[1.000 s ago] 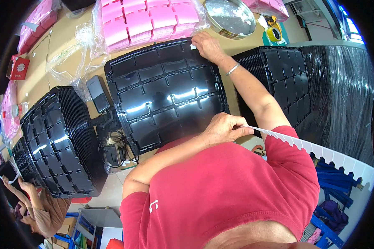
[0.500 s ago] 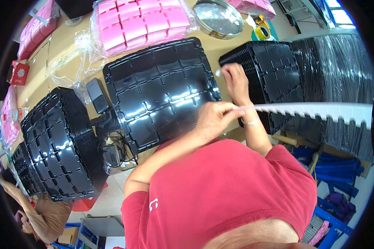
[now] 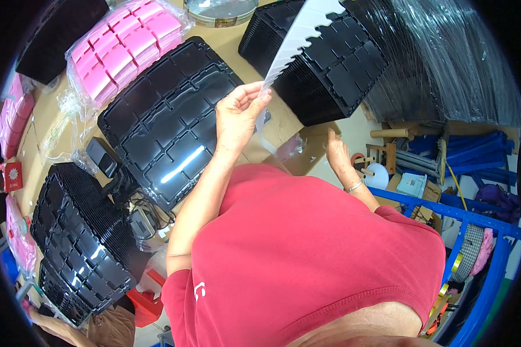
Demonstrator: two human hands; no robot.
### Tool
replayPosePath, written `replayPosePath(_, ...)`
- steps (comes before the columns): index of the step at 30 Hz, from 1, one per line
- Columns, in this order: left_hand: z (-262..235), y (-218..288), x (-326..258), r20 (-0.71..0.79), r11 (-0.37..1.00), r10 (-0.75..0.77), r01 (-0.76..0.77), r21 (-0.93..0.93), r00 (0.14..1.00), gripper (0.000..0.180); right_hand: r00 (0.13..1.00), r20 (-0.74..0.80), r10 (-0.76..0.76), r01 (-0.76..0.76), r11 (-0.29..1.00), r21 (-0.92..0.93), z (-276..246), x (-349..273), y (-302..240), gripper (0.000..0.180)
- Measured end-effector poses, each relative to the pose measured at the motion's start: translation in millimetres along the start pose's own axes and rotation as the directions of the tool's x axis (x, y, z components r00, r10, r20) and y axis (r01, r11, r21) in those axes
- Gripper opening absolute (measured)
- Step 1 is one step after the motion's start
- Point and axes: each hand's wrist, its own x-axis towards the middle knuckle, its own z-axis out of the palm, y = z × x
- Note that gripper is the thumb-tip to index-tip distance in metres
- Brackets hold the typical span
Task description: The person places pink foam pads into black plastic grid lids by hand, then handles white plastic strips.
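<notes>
My left hand (image 3: 236, 118) is closed, pinching the lower end of a long white notched strip (image 3: 298, 37) between thumb and fingers. The strip slants up and away to the right, in front of the right-hand stack of black plastic trays (image 3: 344, 63). Below the pinch, a pale tail of it hangs toward the table's edge. My right hand (image 3: 338, 155), with a bracelet at the wrist, is low at the right beside an open cardboard box (image 3: 314, 149). Its fingers are drawn together; whatever they may hold is hidden. A black slotted tray (image 3: 173, 115) lies left of my left hand.
Pink notched pieces (image 3: 121, 46) lie in clear plastic beyond the tray. More black trays (image 3: 81, 237) are stacked at left, near a dark phone-like device (image 3: 102, 156) and cables. A round tin (image 3: 221, 11) stands at the back. A blue metal frame (image 3: 474, 220) is at right.
The view has turned. My left hand has swung the white strip from pointing right to pointing up and away. My right hand has moved from the right-hand tray stack down beside the cardboard box.
</notes>
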Motion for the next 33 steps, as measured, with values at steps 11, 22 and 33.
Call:
replayPosePath(11,5.6,-14.9,-19.5,-0.097,0.987,0.052,-0.037,0.157,0.994,0.017,0.962,-0.188,-0.197,0.17,-0.104,0.98,-101.9,33.4,-153.9,0.021)
replayPosePath(22,-2.5,6.6,-34.3,-0.173,0.802,0.416,-0.27,0.533,0.893,0.01,0.403,-0.852,-0.335,0.906,0.275,0.321,-114.9,-7.2,-174.0,0.02)
replayPosePath(33,-11.3,2.0,-39.2,0.192,0.987,0.038,-0.067,0.144,0.981,0.012,0.821,-0.031,-0.57,0.149,0.161,0.976,-107.8,141.3,-256.9,0.019)
